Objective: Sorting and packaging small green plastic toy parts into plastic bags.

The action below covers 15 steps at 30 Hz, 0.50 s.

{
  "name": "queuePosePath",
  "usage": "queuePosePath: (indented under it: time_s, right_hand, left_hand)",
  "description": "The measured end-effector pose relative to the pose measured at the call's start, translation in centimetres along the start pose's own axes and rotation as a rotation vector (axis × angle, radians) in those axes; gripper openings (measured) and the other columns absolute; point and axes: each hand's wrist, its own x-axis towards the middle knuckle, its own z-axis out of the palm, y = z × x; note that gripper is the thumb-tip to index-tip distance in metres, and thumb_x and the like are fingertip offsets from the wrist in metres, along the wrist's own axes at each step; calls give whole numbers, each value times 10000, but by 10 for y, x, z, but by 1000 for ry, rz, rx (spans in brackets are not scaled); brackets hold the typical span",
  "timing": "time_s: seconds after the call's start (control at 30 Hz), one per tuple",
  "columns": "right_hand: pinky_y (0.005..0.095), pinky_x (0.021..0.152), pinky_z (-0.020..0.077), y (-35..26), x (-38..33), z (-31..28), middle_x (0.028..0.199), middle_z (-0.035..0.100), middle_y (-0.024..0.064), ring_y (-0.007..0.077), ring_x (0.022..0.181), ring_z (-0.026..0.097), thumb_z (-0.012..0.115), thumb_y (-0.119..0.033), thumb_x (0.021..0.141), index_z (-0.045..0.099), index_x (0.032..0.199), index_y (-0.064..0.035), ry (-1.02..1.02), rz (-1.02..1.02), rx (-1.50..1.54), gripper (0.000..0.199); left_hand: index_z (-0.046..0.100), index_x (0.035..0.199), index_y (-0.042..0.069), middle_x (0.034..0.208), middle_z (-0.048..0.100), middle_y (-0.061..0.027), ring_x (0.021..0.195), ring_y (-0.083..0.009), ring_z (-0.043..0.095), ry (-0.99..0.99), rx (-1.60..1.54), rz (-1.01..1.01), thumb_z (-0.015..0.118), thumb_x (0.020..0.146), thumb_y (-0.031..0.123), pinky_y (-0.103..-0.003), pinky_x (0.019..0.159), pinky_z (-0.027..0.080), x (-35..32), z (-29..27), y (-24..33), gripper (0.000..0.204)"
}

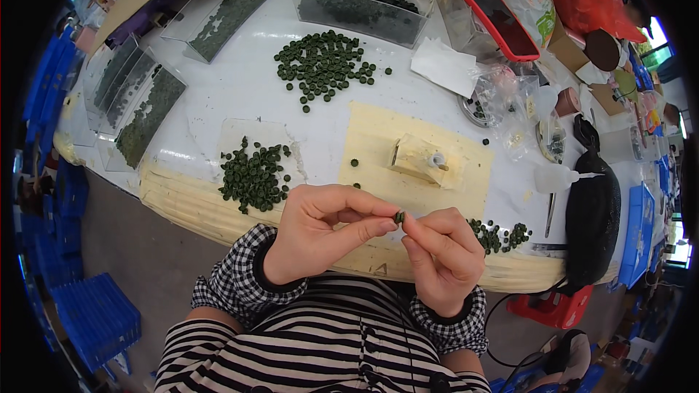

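Observation:
A small dark green scalloped disc [399, 217] is at the fingertips of both hands, just above the table's front edge. My left hand [324, 229] pinches it between thumb and index finger. From the other side my right hand [445, 251] presses its closed fingertips against the same disc. Left of my left wrist lies a pile of similar dark green pieces [255, 175]. Beside my right hand is a smaller group of green pieces [502, 235], partly behind the fingers. Beyond my hands a yellowish block with a small pale nozzle-like top [419, 162] stands on a cream sheet [368, 131].
A larger green pile [320, 62] lies farther back, before clear bins [364, 25] of dark pieces. More bins [142, 116] stand at left. To the right are a white needle-tipped squeeze bottle [561, 178], tweezers [550, 215], a black bag-like bundle [588, 218] and a red-cased phone [495, 16].

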Motion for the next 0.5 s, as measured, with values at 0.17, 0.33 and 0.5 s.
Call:
queuePosePath:
  time_s: [0.17, 0.33, 0.5]
  right_hand:
    - [244, 593, 445, 2, -2, -1, 823, 639, 49, 154, 698, 567, 739, 94, 739, 732, 1110, -47, -25, 23, 21, 396]
    - [241, 578, 447, 1, -5, -3, 818, 635, 49, 148, 687, 568, 742, 97, 737, 731, 1104, -38, -55, 112, 177, 391]
    - [246, 576, 457, 0, -1, 0, 816, 637, 56, 152, 686, 579, 747, 94, 739, 730, 1094, -29, -61, -50, -35, 376]
  left_hand:
    - [707, 1005, -47, 961, 723, -138, 864, -148, 702, 15, 146, 86, 697, 866, -23, -238, 775, 569, 1, -1, -1, 141]
    - [705, 966, -54, 926, 723, -157, 880, -183, 705, -12, 444, 289, 678, 847, -95, -272, 788, 564, 3, 2, 8, 129]
    - [723, 986, -24, 924, 730, -143, 853, -151, 708, 23, 53, 16, 701, 855, -32, -240, 730, 565, 0, -2, -2, 133]
